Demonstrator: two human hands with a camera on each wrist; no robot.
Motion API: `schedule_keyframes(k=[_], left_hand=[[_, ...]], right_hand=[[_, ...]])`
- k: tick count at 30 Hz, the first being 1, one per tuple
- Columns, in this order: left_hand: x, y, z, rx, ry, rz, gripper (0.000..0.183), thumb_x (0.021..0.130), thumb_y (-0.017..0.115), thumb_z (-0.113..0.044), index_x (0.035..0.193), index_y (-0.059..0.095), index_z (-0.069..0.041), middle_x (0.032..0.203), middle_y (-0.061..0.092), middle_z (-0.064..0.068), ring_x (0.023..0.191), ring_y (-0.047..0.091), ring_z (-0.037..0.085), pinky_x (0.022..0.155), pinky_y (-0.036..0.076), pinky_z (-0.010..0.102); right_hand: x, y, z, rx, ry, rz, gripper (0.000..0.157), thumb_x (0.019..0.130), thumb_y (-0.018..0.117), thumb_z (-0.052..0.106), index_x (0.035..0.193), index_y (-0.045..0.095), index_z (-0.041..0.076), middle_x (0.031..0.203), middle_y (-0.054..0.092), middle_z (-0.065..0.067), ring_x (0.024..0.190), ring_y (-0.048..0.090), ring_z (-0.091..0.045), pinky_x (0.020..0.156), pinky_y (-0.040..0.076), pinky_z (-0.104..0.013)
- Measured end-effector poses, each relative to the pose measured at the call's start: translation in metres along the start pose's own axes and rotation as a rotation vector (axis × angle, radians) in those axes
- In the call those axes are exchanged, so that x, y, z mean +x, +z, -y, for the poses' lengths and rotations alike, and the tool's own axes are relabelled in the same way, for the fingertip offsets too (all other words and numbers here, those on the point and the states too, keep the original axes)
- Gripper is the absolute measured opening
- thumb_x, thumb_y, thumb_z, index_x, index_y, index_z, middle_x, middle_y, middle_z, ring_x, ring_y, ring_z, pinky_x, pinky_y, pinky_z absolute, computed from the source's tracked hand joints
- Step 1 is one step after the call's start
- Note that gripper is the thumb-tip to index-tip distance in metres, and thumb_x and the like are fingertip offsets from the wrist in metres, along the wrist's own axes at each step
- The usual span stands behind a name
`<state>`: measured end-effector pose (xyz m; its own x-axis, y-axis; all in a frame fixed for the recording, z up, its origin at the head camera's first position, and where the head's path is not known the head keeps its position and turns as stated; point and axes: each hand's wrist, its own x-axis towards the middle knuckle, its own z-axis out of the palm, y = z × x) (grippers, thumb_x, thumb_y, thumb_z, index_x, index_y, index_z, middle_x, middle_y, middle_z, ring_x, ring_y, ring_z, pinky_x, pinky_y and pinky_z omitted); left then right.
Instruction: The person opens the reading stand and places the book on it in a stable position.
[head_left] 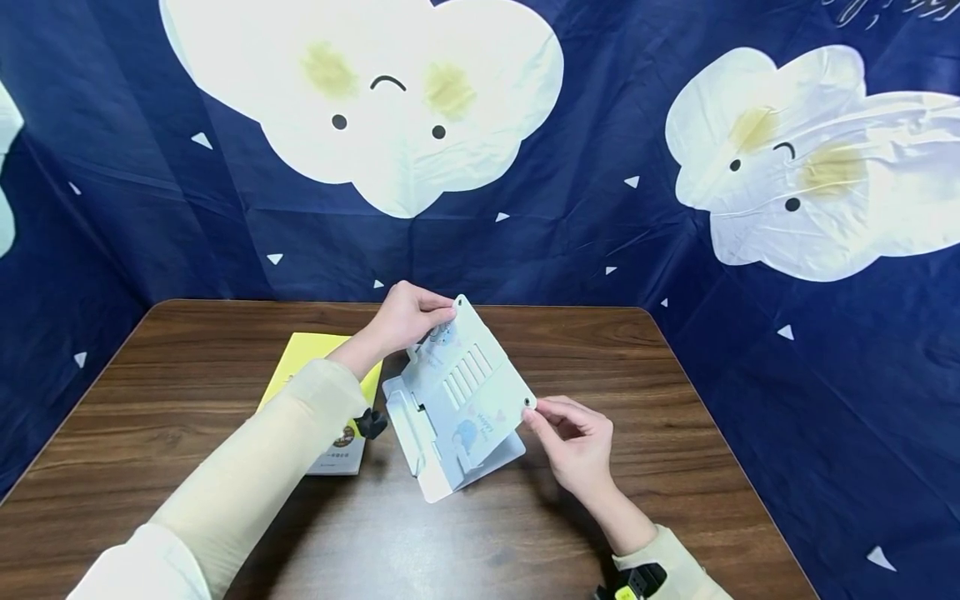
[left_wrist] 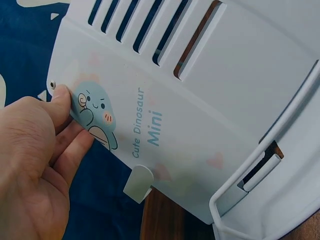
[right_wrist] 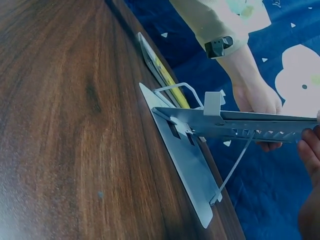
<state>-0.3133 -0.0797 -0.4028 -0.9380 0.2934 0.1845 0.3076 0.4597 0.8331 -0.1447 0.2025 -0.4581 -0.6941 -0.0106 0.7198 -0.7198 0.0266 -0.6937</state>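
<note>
- Dark blue cloud-print cloth backdrop (head_left: 585,242); brown wood-grain table (head_left: 660,400).
- Head: pale-blue slotted folding stand (head_left: 453,417), probably sheet metal, mid-table beside yellow-and-white book (head_left: 300,358). Left hand (head_left: 408,317), right hand (head_left: 577,442) each pinch a corner of its flat printed panel (head_left: 498,400).
- Left wrist: thumb and fingers close on panel edge. Likely light, stiff, slippery.
- Right wrist: thin grey wire strut (right_wrist: 232,170) rises from flat base plate (right_wrist: 186,160); corners look the best hold.

The stand (head_left: 461,412) sits on the table (head_left: 667,467), the book (head_left: 303,354) to its left, beneath the left arm (head_left: 277,450) — left hand (head_left: 408,317) at the stand's far corner, right hand (head_left: 577,442) at its right one. Behind the table — the curtain (head_left: 600,242).
</note>
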Motion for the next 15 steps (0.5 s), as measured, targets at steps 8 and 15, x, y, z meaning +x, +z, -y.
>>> schedule_keyframes(k=[8,15], left_hand=[[-0.0020,-0.0041,0.0030,0.005,0.002,-0.035,0.018,0.098,0.080,-0.020,0.111,0.084,-0.008,0.107,0.080,0.006,0.106,0.075,0.021,0.087,0.062,0.039],[-0.0044,-0.0067,0.0072,0.016,-0.009,-0.054,0.016,0.097,0.081,-0.019,0.107,0.084,-0.007,0.104,0.080,0.007,0.099,0.075,0.020,0.081,0.062,0.036]], right_hand=[[0.0024,-0.0047,-0.0044,-0.063,0.031,-0.031,0.013,0.087,0.079,-0.013,0.098,0.079,-0.007,0.088,0.075,-0.025,0.068,0.073,-0.018,0.057,0.056,-0.019],[0.0072,-0.0091,-0.0089,-0.072,0.048,-0.080,0.014,0.085,0.077,-0.019,0.097,0.078,-0.011,0.089,0.074,-0.026,0.071,0.070,-0.010,0.058,0.056,-0.018]])
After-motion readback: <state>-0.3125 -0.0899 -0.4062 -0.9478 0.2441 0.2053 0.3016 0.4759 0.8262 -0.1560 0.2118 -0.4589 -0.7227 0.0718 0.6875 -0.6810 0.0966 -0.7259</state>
